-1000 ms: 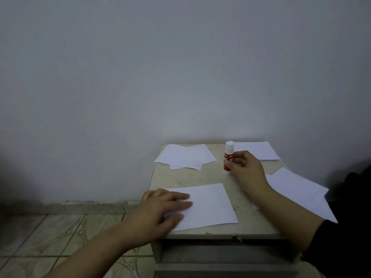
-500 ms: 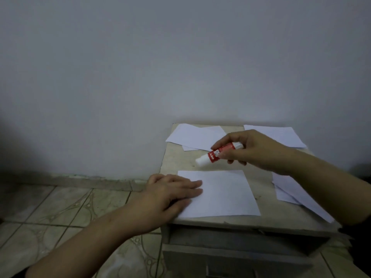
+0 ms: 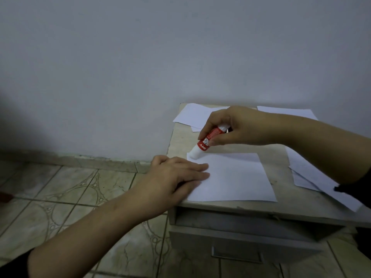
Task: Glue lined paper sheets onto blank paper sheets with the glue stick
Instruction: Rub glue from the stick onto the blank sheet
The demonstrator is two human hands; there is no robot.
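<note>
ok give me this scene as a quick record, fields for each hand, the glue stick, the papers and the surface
left hand: flat, fingers straight, pressing the near sheet's left edge
right hand: grips the glue stick
red and white glue stick: tilted, white end down at the sheet's far left corner
near white paper sheet: flat at the table's front edge
other white sheets: loose piles at the back and right
small grey table: against the wall

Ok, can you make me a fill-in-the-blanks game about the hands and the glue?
1. The glue stick is held by the ____ hand.
2. The left hand presses flat on a sheet of ____.
3. The glue stick's label is ____ with white letters.
4. The glue stick's lower end touches the sheet's far ____ corner.

Missing words: right; paper; red; left
</note>
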